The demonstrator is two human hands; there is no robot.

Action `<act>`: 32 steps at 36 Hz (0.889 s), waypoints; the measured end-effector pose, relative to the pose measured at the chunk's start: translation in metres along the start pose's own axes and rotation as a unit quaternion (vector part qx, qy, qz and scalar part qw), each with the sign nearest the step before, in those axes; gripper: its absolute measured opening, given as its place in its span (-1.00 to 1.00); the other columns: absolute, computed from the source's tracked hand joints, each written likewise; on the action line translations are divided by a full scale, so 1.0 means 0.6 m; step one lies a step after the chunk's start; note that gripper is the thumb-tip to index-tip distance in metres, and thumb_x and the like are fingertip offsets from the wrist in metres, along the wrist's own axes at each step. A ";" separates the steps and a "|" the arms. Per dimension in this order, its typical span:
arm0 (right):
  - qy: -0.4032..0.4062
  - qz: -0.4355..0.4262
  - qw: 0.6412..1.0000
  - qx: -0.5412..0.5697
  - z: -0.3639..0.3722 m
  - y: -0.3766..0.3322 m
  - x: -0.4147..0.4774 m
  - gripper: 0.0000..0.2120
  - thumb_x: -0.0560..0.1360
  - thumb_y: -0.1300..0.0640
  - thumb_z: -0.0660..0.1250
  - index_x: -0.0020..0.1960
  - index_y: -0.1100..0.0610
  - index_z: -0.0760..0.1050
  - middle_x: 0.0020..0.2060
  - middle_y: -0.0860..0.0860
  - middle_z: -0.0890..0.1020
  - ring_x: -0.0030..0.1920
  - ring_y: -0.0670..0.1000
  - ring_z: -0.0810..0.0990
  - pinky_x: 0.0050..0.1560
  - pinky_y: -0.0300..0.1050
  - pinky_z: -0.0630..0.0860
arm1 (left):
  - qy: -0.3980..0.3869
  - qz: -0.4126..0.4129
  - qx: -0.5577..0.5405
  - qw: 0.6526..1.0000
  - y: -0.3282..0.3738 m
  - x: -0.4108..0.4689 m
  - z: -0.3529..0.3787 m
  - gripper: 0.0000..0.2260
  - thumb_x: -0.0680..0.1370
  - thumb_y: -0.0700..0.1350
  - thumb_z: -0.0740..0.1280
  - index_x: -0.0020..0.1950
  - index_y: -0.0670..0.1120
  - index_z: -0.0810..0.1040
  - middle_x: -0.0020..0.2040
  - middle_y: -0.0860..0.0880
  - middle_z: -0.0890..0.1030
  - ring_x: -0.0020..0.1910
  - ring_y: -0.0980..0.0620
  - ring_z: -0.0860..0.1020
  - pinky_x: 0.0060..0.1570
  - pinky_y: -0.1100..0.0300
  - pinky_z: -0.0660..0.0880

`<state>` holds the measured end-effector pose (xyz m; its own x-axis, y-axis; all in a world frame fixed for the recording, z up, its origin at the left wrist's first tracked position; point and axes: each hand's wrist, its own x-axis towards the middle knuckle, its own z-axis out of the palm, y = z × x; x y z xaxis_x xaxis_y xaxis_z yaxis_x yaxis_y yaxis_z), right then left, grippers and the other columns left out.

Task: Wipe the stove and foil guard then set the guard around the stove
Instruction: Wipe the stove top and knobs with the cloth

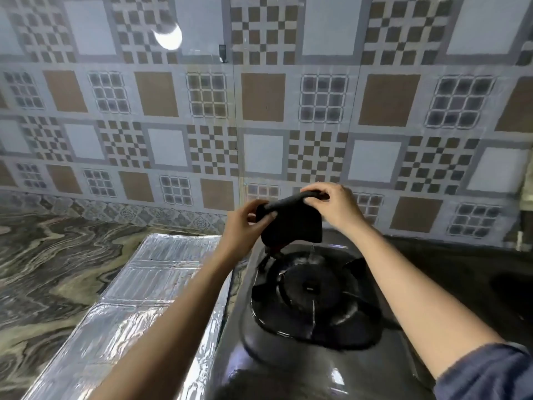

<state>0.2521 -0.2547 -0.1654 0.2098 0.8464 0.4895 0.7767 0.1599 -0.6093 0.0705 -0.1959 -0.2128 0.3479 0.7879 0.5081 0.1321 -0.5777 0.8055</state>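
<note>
A dark cloth (291, 222) hangs in the air above the far edge of the black single-burner stove (291, 359). My left hand (245, 226) pinches the cloth's left upper corner and my right hand (331, 206) pinches its right upper edge, stretching the top into a roll. The burner and its pan support (311, 293) sit under the cloth, glossy and dark. The silver foil guard (138, 295) lies flat and folded on the counter, left of the stove and touching its side.
The marbled grey-green counter (49, 264) stretches left of the foil guard. A patterned tiled wall (259, 111) rises directly behind the stove. The dark counter area (467, 269) lies to the stove's right.
</note>
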 end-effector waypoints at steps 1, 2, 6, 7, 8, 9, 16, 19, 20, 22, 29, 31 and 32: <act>-0.010 0.001 1.000 0.008 0.002 0.006 0.004 -0.78 0.47 0.25 0.35 0.12 0.17 0.59 0.07 0.06 0.63 0.07 -0.05 0.54 0.10 -0.25 0.41 | 0.001 -0.005 0.001 1.000 -0.004 -0.003 0.005 -0.86 0.50 -0.15 0.37 0.05 -0.11 0.58 -0.10 -0.05 0.61 -0.22 0.11 0.54 -0.25 0.43 0.48; -0.021 0.004 1.000 0.017 0.005 0.012 0.008 -0.78 0.48 0.24 0.35 0.12 0.16 0.59 0.08 0.05 0.63 0.09 -0.03 0.54 0.12 -0.24 0.42 | 0.002 -0.009 0.003 1.000 -0.009 -0.005 0.009 -0.86 0.50 -0.15 0.37 0.04 -0.11 0.58 -0.10 -0.08 0.62 -0.21 0.10 0.55 -0.22 0.40 0.49; -0.048 0.013 0.998 0.026 0.016 0.032 0.029 -0.77 0.49 0.21 0.33 0.14 0.10 0.58 0.13 0.01 0.61 0.16 -0.03 0.52 0.18 -0.21 0.40 | 0.002 -0.045 -0.016 0.999 -0.022 -0.009 0.022 -0.87 0.51 -0.14 0.36 0.05 -0.10 0.57 -0.10 -0.10 0.62 -0.15 0.05 0.60 -0.14 0.26 0.56; -0.051 0.012 0.998 0.025 0.019 0.034 0.035 -0.78 0.50 0.21 0.32 0.14 0.09 0.58 0.14 0.01 0.61 0.15 -0.05 0.51 0.17 -0.21 0.39 | -0.002 -0.059 -0.025 0.998 -0.023 -0.008 0.026 -0.87 0.52 -0.14 0.35 0.05 -0.09 0.56 -0.10 -0.10 0.61 -0.14 0.04 0.60 -0.14 0.23 0.57; -0.056 0.013 0.998 0.023 0.023 0.037 0.041 -0.78 0.51 0.21 0.31 0.14 0.09 0.57 0.14 0.00 0.60 0.13 -0.07 0.49 0.15 -0.22 0.37 | -0.004 -0.070 -0.030 0.997 -0.025 -0.007 0.030 -0.88 0.52 -0.13 0.34 0.04 -0.09 0.55 -0.10 -0.10 0.61 -0.12 0.01 0.61 -0.13 0.20 0.58; -0.064 0.016 0.998 0.018 0.027 0.040 0.046 -0.78 0.51 0.22 0.30 0.14 0.10 0.57 0.15 0.01 0.60 0.13 -0.06 0.49 0.13 -0.23 0.36 | -0.007 -0.080 -0.026 0.996 -0.028 -0.006 0.034 -0.89 0.53 -0.13 0.34 0.04 -0.09 0.55 -0.10 -0.10 0.61 -0.11 -0.01 0.61 -0.11 0.17 0.58; -0.122 0.070 0.989 -0.037 0.086 0.078 0.075 -0.81 0.53 0.24 0.28 0.09 0.13 0.59 0.13 0.05 0.62 0.21 0.07 0.51 0.25 -0.05 0.40 | -0.028 -0.102 0.075 0.992 -0.062 0.006 0.048 -0.87 0.54 -0.07 0.31 0.00 -0.11 0.57 -0.17 -0.03 0.61 -0.20 0.10 0.56 -0.16 0.26 0.47; -0.148 0.083 0.984 -0.058 0.115 0.084 0.082 -0.80 0.53 0.25 0.27 0.09 0.14 0.60 0.17 0.07 0.60 0.23 0.09 0.49 0.27 -0.06 0.37 | -0.034 -0.102 0.096 0.989 -0.075 0.007 0.045 -0.85 0.56 -0.09 0.27 0.03 -0.11 0.57 -0.15 0.02 0.59 -0.23 0.21 0.52 -0.27 0.48 0.36; -0.155 0.090 0.982 -0.062 0.125 0.086 0.084 -0.80 0.53 0.26 0.27 0.09 0.14 0.60 0.19 0.08 0.59 0.25 0.10 0.48 0.28 -0.05 0.36 | -0.032 -0.102 0.105 0.989 -0.081 0.005 0.044 -0.83 0.57 -0.10 0.26 0.06 -0.13 0.58 -0.11 0.00 0.61 -0.18 0.16 0.53 -0.25 0.49 0.35; -0.170 0.104 0.978 -0.066 0.147 0.092 0.086 -0.79 0.53 0.27 0.26 0.08 0.12 0.60 0.21 0.09 0.57 0.27 0.11 0.47 0.30 -0.04 0.37 | -0.024 -0.099 0.115 0.988 -0.094 -0.002 0.042 -0.79 0.59 -0.12 0.23 0.12 -0.17 0.57 0.01 -0.06 0.63 -0.02 0.05 0.55 -0.20 0.48 0.32; -0.201 0.120 0.965 -0.120 0.184 0.094 0.080 -0.66 0.59 0.16 0.17 0.35 0.08 0.38 0.36 0.06 0.38 0.36 0.11 0.34 0.29 0.05 0.36 | -0.046 -0.113 0.061 0.991 -0.120 -0.029 0.036 -0.73 0.62 -0.21 0.13 0.28 -0.19 0.47 0.11 0.08 0.49 0.10 0.26 0.41 -0.06 0.68 0.24; -0.223 0.127 0.955 -0.147 0.188 0.087 0.078 -0.55 0.61 0.03 0.11 0.47 0.08 0.17 0.46 0.05 0.20 0.45 0.11 0.18 0.39 0.11 0.24 | -0.053 -0.144 0.031 0.988 -0.129 -0.034 0.038 -0.71 0.63 -0.18 0.11 0.32 -0.17 0.43 0.13 0.13 0.45 0.14 0.24 0.39 -0.06 0.67 0.25; -0.244 0.140 0.946 -0.163 0.191 0.083 0.076 -0.49 0.61 -0.04 0.08 0.50 0.08 0.07 0.50 0.05 0.10 0.49 0.13 0.08 0.44 0.14 0.15 | -0.054 -0.161 0.017 0.985 -0.135 -0.035 0.039 -0.70 0.63 -0.15 0.11 0.34 -0.15 0.41 0.15 0.13 0.44 0.16 0.24 0.38 -0.05 0.62 0.26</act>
<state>0.2323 -0.1502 -0.2451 0.1968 0.9788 -0.0572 0.8902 -0.2028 -0.4080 0.0739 -0.1709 -0.2957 0.3784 0.9057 0.1911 0.2825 -0.3096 0.9080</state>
